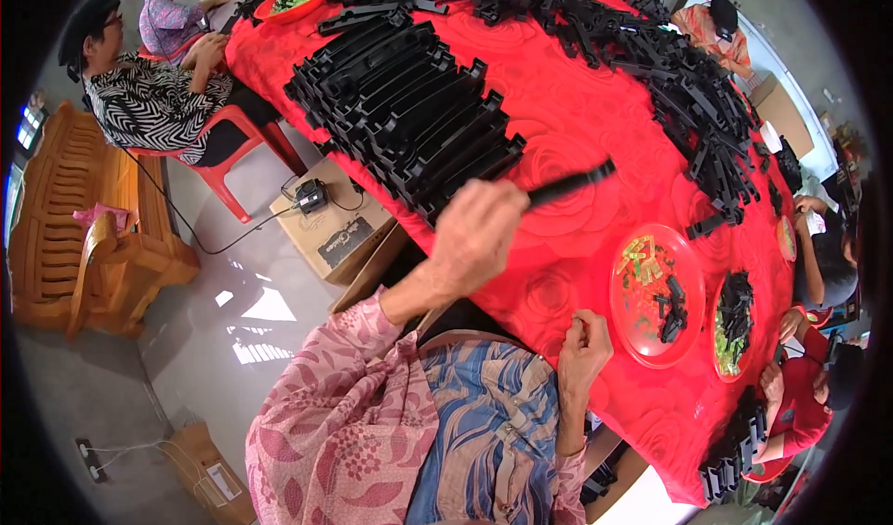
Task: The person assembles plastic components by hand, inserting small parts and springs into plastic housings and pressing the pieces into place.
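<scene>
Cloth (558,116), red with a rose pattern and a slight sheen, covers the whole table and makes the black parts easy to see. Stack (409,106) of long black plastic strips lies in neat parallel rows toward the person's left, ridged and notched, ordered as if to keep finished pieces together. Heap (688,88) of similar strips sprawls loose on the far side, within reach of others seated around. Plate (657,294), round, red and glossy, sits just before the person and holds small yellow-green bits and small black clips in easy reach. Left hand (479,232) is out over the cloth by the stack's near edge, fingers curled shut round one end of a strip (572,186), which juts out slim, stiff and matte above the cloth. Right hand (584,344) rests at the table edge near the plate, fingertips pressed together; whether they pinch anything is too small to tell.
</scene>
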Action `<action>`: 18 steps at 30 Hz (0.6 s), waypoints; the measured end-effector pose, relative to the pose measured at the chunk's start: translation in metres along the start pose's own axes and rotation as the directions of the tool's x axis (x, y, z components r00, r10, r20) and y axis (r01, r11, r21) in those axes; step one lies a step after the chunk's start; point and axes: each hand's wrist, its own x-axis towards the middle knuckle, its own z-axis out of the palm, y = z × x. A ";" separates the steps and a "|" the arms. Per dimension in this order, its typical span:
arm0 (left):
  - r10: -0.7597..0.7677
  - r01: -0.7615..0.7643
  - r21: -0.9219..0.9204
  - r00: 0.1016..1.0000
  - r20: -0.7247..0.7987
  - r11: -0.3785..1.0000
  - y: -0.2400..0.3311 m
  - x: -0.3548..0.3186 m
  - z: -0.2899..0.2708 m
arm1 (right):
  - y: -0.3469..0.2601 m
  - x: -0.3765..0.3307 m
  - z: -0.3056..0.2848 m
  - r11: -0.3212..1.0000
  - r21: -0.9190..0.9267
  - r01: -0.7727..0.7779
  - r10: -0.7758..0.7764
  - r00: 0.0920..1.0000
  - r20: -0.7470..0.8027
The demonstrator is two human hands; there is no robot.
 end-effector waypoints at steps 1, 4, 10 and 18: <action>0.019 -0.016 0.051 0.998 -0.056 0.999 -0.009 0.017 -0.012 | 0.000 -0.001 0.000 1.000 0.007 -0.008 0.008 1.000 0.000; -0.034 0.077 0.252 0.984 -0.173 0.965 -0.039 0.057 -0.045 | 0.011 -0.002 0.003 0.999 0.015 0.035 -0.034 0.999 -0.038; -0.123 0.207 0.455 0.971 -0.206 0.866 -0.145 0.102 -0.104 | 0.006 0.002 -0.001 0.999 -0.019 0.027 -0.027 1.000 0.010; -0.416 0.429 0.493 0.898 -0.143 0.757 -0.225 0.107 -0.117 | 0.007 0.002 -0.001 0.999 -0.023 0.039 -0.039 0.999 0.000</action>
